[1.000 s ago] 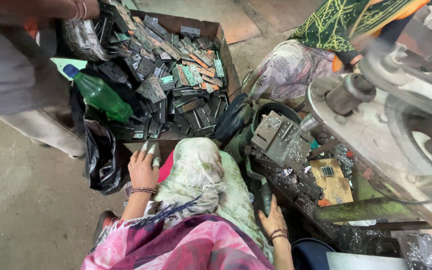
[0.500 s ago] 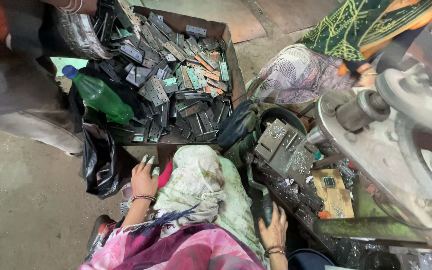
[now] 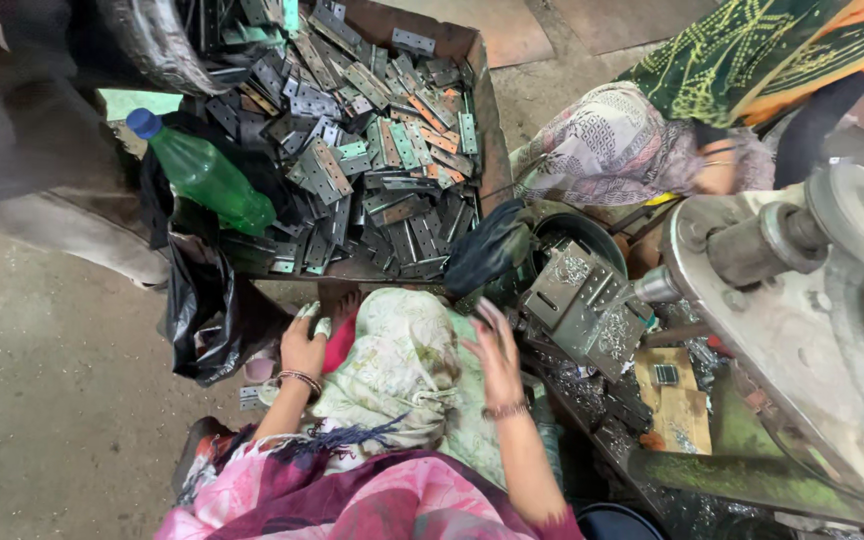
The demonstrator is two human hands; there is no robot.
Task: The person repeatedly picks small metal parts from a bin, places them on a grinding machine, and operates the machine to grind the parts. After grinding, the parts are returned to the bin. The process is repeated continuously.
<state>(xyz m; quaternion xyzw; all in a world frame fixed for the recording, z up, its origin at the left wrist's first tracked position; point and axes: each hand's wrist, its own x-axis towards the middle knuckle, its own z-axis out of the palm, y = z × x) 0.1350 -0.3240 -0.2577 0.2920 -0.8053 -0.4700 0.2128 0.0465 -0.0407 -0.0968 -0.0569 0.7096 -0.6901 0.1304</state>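
Left of the cardboard box (image 3: 484,120): green plastic bottle (image 3: 202,175), blue cap, lying propped on a black plastic bag (image 3: 202,310), within arm's reach. Inside the box: loose heap of flat metal hinges (image 3: 372,160). Below the box, on the cloth-covered knee: left hand (image 3: 302,345), curled loosely, holding nothing that shows. Further right: right hand (image 3: 497,350), fingers spread, empty, lifted above the lap. Right of the box: grey press machine (image 3: 792,300), close beside the hinge supply.

Soft, even daylight with weak shadows; mild glare on the metal hinges (image 3: 372,150). The right hand (image 3: 497,355) is motion-blurred, and edges bend with wide-angle distortion.
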